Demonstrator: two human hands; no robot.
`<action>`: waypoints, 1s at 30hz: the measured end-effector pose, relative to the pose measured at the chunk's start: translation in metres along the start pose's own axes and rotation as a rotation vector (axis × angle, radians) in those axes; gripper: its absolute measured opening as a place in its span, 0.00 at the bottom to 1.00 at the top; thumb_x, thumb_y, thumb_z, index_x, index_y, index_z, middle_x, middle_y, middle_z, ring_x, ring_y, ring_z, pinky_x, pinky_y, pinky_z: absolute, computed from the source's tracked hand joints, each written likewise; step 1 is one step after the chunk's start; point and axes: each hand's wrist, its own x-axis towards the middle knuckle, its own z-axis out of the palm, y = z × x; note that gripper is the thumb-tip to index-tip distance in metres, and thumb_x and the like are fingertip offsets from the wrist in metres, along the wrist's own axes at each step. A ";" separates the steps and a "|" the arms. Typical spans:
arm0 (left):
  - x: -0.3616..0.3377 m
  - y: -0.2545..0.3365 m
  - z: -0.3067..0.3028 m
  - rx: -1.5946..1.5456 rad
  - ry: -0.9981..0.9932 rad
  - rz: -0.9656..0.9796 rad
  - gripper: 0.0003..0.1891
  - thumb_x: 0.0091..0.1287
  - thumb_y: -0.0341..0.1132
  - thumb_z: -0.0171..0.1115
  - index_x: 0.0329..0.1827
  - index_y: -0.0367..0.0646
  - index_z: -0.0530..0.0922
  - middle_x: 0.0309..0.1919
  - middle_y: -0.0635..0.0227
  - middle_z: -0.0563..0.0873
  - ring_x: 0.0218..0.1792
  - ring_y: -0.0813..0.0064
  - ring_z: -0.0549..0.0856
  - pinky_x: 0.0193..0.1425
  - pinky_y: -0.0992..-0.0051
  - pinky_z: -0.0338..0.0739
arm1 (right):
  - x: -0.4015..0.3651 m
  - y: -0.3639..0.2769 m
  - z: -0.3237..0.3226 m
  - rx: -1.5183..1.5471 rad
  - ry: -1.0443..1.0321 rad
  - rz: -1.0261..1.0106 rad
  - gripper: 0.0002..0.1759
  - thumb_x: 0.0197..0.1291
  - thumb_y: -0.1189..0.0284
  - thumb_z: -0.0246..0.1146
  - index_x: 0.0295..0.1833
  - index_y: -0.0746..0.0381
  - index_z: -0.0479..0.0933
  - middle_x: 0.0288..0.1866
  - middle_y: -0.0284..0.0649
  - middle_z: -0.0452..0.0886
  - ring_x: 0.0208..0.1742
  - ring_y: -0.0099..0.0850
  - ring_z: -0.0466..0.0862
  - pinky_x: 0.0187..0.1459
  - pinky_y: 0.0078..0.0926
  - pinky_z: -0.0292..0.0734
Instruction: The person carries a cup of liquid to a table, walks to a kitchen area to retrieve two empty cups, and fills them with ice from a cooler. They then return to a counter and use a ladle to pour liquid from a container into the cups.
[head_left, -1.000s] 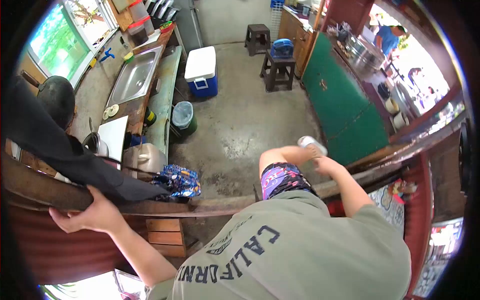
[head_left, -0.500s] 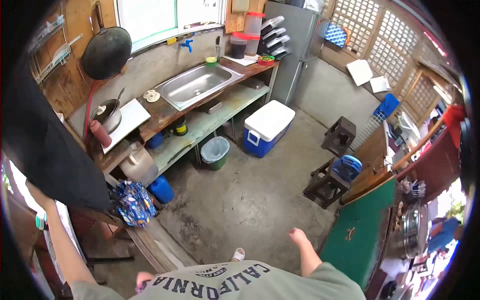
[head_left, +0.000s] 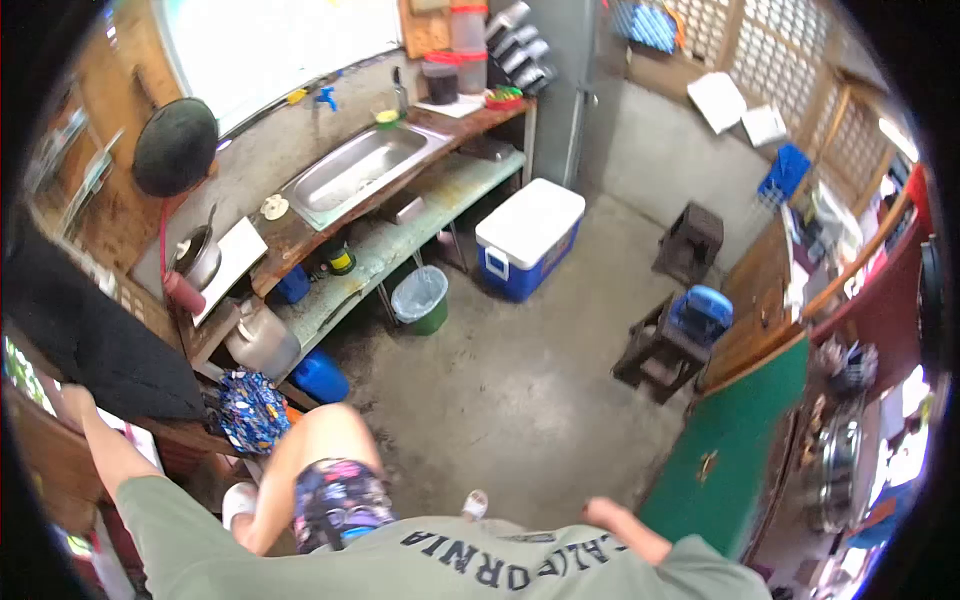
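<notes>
At the far left my left hand (head_left: 76,402) is raised beside the lower edge of a black cloth (head_left: 90,340); its fingers are blurred, and whether it grips anything does not show. My right hand (head_left: 600,512) hangs low at the right of my body over the concrete floor, small in view, fingers curled, with no object visible in it. Below me are my green shirt (head_left: 420,565) and one bent leg (head_left: 335,440) in patterned shorts, near a blue patterned bag (head_left: 252,410).
A wooden counter holds a steel sink (head_left: 365,175). On the floor stand a blue and white cooler (head_left: 530,235), a lined bin (head_left: 420,300), a blue container (head_left: 320,377) and dark stools (head_left: 660,345). A green panel (head_left: 730,450) is at the right.
The view has tilted and shifted. My bent leg has come up into view beside the patterned bag. My left arm sits lower against the black cloth, and my right hand is lower and nearer my body.
</notes>
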 end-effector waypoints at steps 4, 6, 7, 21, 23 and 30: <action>-0.004 -0.140 0.102 0.064 -0.086 -0.077 0.27 0.60 0.26 0.42 0.65 0.28 0.62 0.58 0.38 0.73 0.59 0.46 0.73 0.67 0.62 0.64 | 0.011 -0.026 -0.108 0.433 0.233 0.061 0.16 0.51 0.64 0.62 0.46 0.57 0.80 0.41 0.43 0.84 0.40 0.38 0.83 0.44 0.34 0.78; -0.008 -0.152 0.108 0.179 -0.316 -0.331 0.24 0.64 0.32 0.46 0.64 0.29 0.65 0.57 0.40 0.74 0.58 0.47 0.74 0.65 0.62 0.66 | 0.002 -0.035 -0.147 0.621 0.472 -0.024 0.16 0.54 0.66 0.63 0.47 0.59 0.79 0.39 0.42 0.84 0.39 0.32 0.83 0.42 0.31 0.78; -0.011 -0.135 0.091 0.295 -0.560 -0.540 0.24 0.66 0.35 0.49 0.63 0.31 0.66 0.57 0.41 0.75 0.57 0.48 0.75 0.63 0.62 0.67 | -0.005 -0.040 -0.167 0.725 0.517 -0.012 0.16 0.54 0.66 0.63 0.48 0.60 0.79 0.39 0.42 0.84 0.39 0.31 0.83 0.41 0.31 0.78; -0.603 0.355 0.151 -0.059 -2.113 -0.088 0.19 0.65 0.41 0.52 0.51 0.37 0.78 0.50 0.50 0.81 0.51 0.51 0.80 0.59 0.61 0.72 | 0.162 0.029 -0.684 0.644 1.040 -0.271 0.12 0.52 0.73 0.64 0.43 0.63 0.80 0.40 0.39 0.78 0.43 0.29 0.80 0.46 0.26 0.75; -0.623 0.461 0.193 -0.251 -2.276 0.282 0.19 0.66 0.41 0.51 0.54 0.38 0.76 0.52 0.50 0.79 0.53 0.52 0.79 0.59 0.61 0.71 | 0.211 0.025 -0.790 0.536 1.049 -0.301 0.12 0.52 0.71 0.63 0.43 0.62 0.79 0.42 0.42 0.79 0.45 0.33 0.80 0.48 0.30 0.75; -0.289 0.825 0.241 -1.380 -1.664 -0.159 0.17 0.64 0.34 0.60 0.56 0.43 0.75 0.44 0.63 0.83 0.45 0.71 0.81 0.54 0.73 0.73 | 0.282 -0.037 -1.099 0.527 1.080 -0.608 0.08 0.57 0.73 0.61 0.42 0.65 0.78 0.34 0.39 0.82 0.37 0.26 0.81 0.42 0.25 0.76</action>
